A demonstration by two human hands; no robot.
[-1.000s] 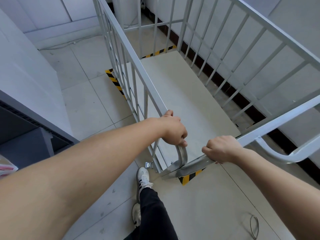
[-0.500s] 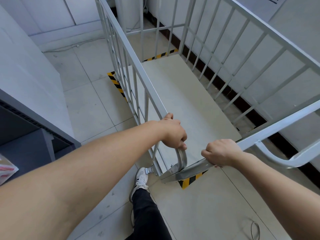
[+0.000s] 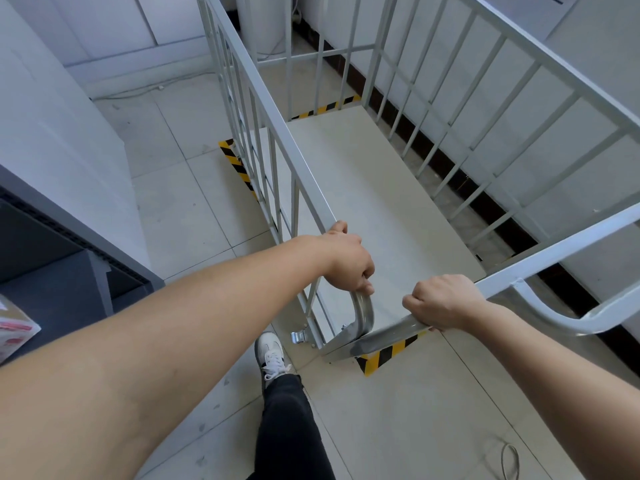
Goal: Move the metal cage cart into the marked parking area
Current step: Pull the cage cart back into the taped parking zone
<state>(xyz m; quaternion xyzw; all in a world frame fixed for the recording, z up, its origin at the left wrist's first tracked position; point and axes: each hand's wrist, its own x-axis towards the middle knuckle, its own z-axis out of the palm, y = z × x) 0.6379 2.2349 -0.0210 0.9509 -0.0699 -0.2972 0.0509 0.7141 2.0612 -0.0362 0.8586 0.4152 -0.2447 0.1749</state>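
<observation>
The metal cage cart is light grey, with barred sides and a pale flat deck, and fills the middle of the view. My left hand grips the near end of its left top rail, where the rail curves down. My right hand is closed on the near cross rail. Yellow-and-black hazard tape marks the parking area: one strip runs beside the cart's left side, a corner piece shows under the near end, another strip lies at the far end. The cart's deck lies between these strips.
A dark grey shelf unit stands at the left with a red-and-white box on it. White walls with a dark skirting run along the right. A white cylinder stands at the far end. My shoe and a floor cable are near.
The cart has rolled slightly forward with both hands still on its rails. More of the taped corner shows under the near end, and my foot has stepped forward.
</observation>
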